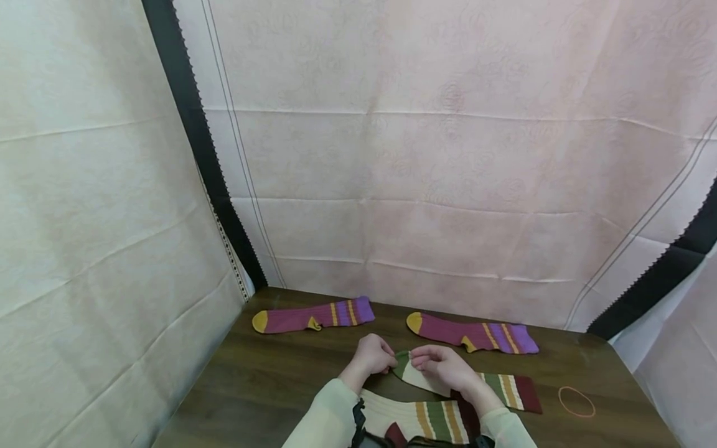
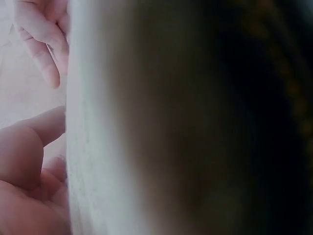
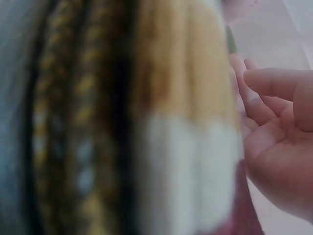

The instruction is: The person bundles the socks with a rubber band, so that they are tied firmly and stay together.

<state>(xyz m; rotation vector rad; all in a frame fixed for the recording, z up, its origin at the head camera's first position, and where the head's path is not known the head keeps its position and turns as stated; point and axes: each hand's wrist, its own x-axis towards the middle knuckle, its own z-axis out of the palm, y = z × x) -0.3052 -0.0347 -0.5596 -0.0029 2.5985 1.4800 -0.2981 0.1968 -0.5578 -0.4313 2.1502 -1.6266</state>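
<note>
A cream sock point(image 1: 422, 378) with a green toe and a striped, dark red cuff lies across the table, partly covered by the right hand and forearm. At its green toe, my left hand point(image 1: 371, 359) pinches the edge with thumb and fingertips. My right hand point(image 1: 442, 367) holds the same toe end from the other side, fingers curled. Nearer to me lies a second cream striped sock point(image 1: 392, 410), partly under the right forearm. Sleeves fill much of both wrist views. The left hand point(image 2: 24, 181) and right hand point(image 3: 283, 122) show only partly there, fingertips hidden.
Two maroon socks with yellow toes and purple striped cuffs lie at the back, a left one point(image 1: 291, 319) and a right one point(image 1: 454, 330). A thin orange-pink rubber band point(image 1: 577, 401) sits at the right. Pale cloth walls point(image 1: 420, 186) surround the wooden table point(image 1: 246, 379).
</note>
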